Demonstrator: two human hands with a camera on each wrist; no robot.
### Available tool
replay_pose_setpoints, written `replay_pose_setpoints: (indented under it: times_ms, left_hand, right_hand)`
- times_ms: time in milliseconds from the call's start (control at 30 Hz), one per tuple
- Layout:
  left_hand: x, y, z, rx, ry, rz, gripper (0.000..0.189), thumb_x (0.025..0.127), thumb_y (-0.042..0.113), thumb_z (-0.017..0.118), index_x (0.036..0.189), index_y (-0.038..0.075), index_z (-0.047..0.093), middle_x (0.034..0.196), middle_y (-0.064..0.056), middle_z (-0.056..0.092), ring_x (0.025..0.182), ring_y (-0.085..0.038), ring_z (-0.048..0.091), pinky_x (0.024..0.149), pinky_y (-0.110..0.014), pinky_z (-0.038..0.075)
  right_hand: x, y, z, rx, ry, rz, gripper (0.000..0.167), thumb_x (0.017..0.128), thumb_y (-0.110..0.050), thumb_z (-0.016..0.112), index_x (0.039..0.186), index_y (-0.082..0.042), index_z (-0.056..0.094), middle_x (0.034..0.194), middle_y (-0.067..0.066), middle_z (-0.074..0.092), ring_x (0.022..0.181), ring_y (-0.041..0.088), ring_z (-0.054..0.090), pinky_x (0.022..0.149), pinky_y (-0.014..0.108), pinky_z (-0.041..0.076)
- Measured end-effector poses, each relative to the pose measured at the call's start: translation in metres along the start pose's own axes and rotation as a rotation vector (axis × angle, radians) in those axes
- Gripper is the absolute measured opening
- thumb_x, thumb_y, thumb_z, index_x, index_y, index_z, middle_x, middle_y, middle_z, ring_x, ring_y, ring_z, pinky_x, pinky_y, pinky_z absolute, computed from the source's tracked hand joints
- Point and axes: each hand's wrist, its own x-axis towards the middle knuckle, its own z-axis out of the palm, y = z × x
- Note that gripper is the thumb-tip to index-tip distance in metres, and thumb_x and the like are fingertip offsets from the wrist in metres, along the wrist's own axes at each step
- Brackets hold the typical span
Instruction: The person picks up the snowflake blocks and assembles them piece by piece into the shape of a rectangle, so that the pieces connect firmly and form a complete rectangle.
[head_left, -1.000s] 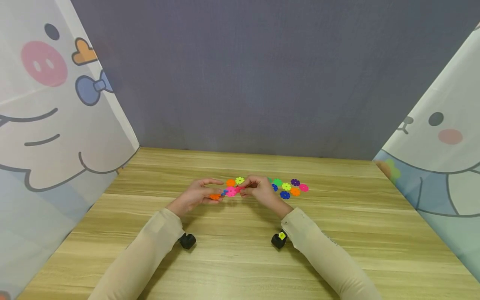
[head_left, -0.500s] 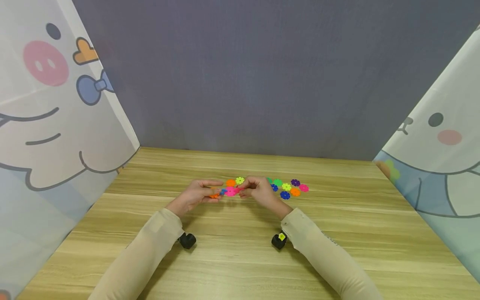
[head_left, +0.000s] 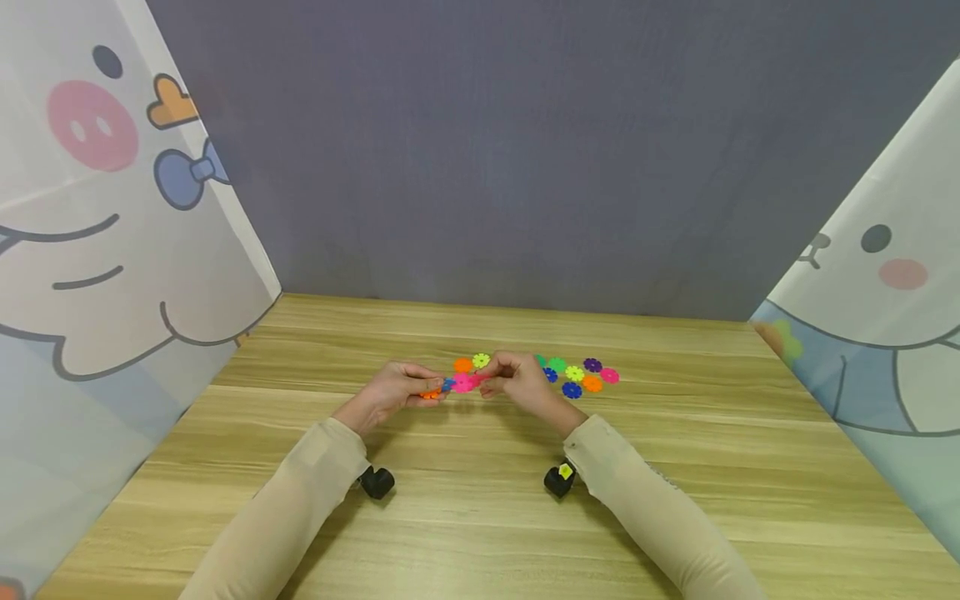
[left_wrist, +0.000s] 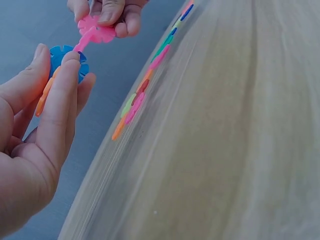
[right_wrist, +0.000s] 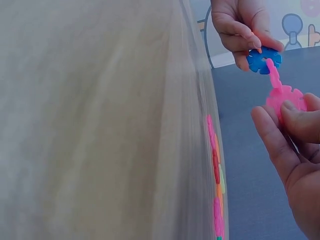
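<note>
Both hands hold one short chain of slotted snowflake discs above the table. My left hand (head_left: 386,393) pinches its left end, where an orange disc (left_wrist: 47,92) meets a blue disc (left_wrist: 59,54) at an angle. From the blue disc's slot runs a pink disc (right_wrist: 273,75), seen edge-on in the right wrist view. A second pink disc (right_wrist: 285,99) joins it at the right end, pinched between thumb and fingers of my right hand (head_left: 525,387). Fingers cover part of the orange disc and of the end pink disc.
Loose discs lie flat on the wooden table (head_left: 480,517): orange (head_left: 462,365) and yellow (head_left: 482,360) behind the hands. To the right lie several more, including green (head_left: 557,365), purple (head_left: 592,365) and blue (head_left: 572,390). A grey panel (head_left: 480,167) stands at the back.
My left hand's upper fingers have come down closer around the orange and blue discs. The right hand keeps its pinch, and the chain stays in nearly the same place.
</note>
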Motion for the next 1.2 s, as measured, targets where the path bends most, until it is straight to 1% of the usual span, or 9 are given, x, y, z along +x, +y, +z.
replay_pose_setpoints:
  times_ms: [167, 333, 433, 600, 733, 867, 967, 1033, 1200]
  left_hand:
    - [0.000, 0.000, 0.001, -0.012, -0.002, -0.009, 0.020, 0.095, -0.010, 0.058, 0.093, -0.002, 0.077, 0.088, -0.014, 0.073, 0.076, -0.018, 0.072, 0.075, -0.030, 0.059]
    - [0.001, 0.000, 0.004, -0.019, 0.004, 0.001, 0.018, 0.095, -0.010, 0.059, 0.094, -0.005, 0.076, 0.086, -0.014, 0.073, 0.074, -0.018, 0.072, 0.073, -0.030, 0.059]
    - [0.001, 0.000, 0.005, -0.025, 0.005, 0.003, 0.017, 0.095, -0.009, 0.060, 0.094, -0.004, 0.076, 0.087, -0.015, 0.073, 0.075, -0.018, 0.072, 0.075, -0.031, 0.059]
    - [0.001, 0.002, 0.002, 0.015, -0.013, -0.005, 0.014, 0.096, -0.005, 0.062, 0.101, -0.003, 0.075, 0.092, -0.014, 0.073, 0.080, -0.020, 0.072, 0.078, -0.033, 0.059]
    - [0.001, 0.005, -0.001, 0.056, -0.052, -0.030, 0.023, 0.096, 0.001, 0.064, 0.117, -0.005, 0.070, 0.097, -0.013, 0.073, 0.083, -0.021, 0.072, 0.078, -0.033, 0.059]
    - [0.000, 0.006, -0.004, 0.082, -0.118, -0.037, 0.038, 0.097, 0.005, 0.064, 0.131, -0.009, 0.059, 0.100, -0.013, 0.073, 0.084, -0.020, 0.072, 0.076, -0.032, 0.059]
    - [-0.002, 0.006, -0.006, 0.089, -0.165, -0.039, 0.044, 0.098, 0.005, 0.062, 0.138, -0.010, 0.052, 0.100, -0.013, 0.073, 0.084, -0.019, 0.072, 0.076, -0.031, 0.059]
    - [-0.003, 0.006, -0.008, 0.089, -0.192, -0.046, 0.047, 0.099, 0.005, 0.061, 0.142, -0.009, 0.048, 0.102, -0.013, 0.073, 0.085, -0.020, 0.072, 0.077, -0.032, 0.059]
    - [-0.006, 0.007, -0.011, 0.072, -0.260, -0.065, 0.056, 0.099, 0.002, 0.059, 0.151, -0.002, 0.038, 0.113, -0.021, 0.069, 0.095, -0.025, 0.071, 0.085, -0.040, 0.057]
  right_hand:
    - [-0.001, -0.001, 0.000, 0.005, -0.005, -0.033, 0.009, 0.088, 0.020, 0.061, 0.091, 0.015, 0.067, 0.094, 0.028, 0.069, 0.075, 0.041, 0.069, 0.066, 0.041, 0.060]
    - [-0.001, -0.006, 0.002, -0.023, 0.012, 0.011, 0.011, 0.089, 0.018, 0.060, 0.091, 0.011, 0.068, 0.093, 0.025, 0.070, 0.078, 0.042, 0.069, 0.069, 0.043, 0.060]
    - [0.001, -0.011, 0.002, -0.044, 0.028, 0.025, 0.011, 0.090, 0.017, 0.061, 0.090, 0.010, 0.069, 0.093, 0.023, 0.070, 0.080, 0.042, 0.069, 0.070, 0.043, 0.060]
    - [0.004, -0.014, 0.001, -0.030, 0.021, 0.031, 0.010, 0.089, 0.018, 0.061, 0.092, 0.012, 0.068, 0.094, 0.025, 0.069, 0.082, 0.048, 0.066, 0.070, 0.042, 0.060]
    - [0.004, -0.012, 0.001, -0.015, 0.004, 0.043, 0.010, 0.090, 0.018, 0.060, 0.095, 0.013, 0.067, 0.094, 0.025, 0.069, 0.083, 0.051, 0.066, 0.072, 0.047, 0.059]
    - [0.006, -0.011, 0.002, -0.003, -0.009, 0.060, 0.011, 0.091, 0.018, 0.059, 0.097, 0.013, 0.067, 0.093, 0.023, 0.069, 0.083, 0.050, 0.066, 0.074, 0.052, 0.058]
    - [0.007, -0.011, 0.003, -0.004, -0.014, 0.081, 0.012, 0.091, 0.016, 0.059, 0.098, 0.011, 0.068, 0.092, 0.020, 0.070, 0.082, 0.045, 0.068, 0.076, 0.053, 0.057]
    - [0.009, -0.011, 0.004, -0.005, -0.016, 0.094, 0.014, 0.092, 0.016, 0.059, 0.101, 0.010, 0.068, 0.093, 0.019, 0.070, 0.081, 0.040, 0.069, 0.077, 0.054, 0.057]
    - [0.012, -0.013, 0.005, 0.001, -0.022, 0.121, 0.018, 0.093, 0.016, 0.058, 0.108, 0.013, 0.067, 0.098, 0.020, 0.070, 0.083, 0.031, 0.071, 0.080, 0.057, 0.056]
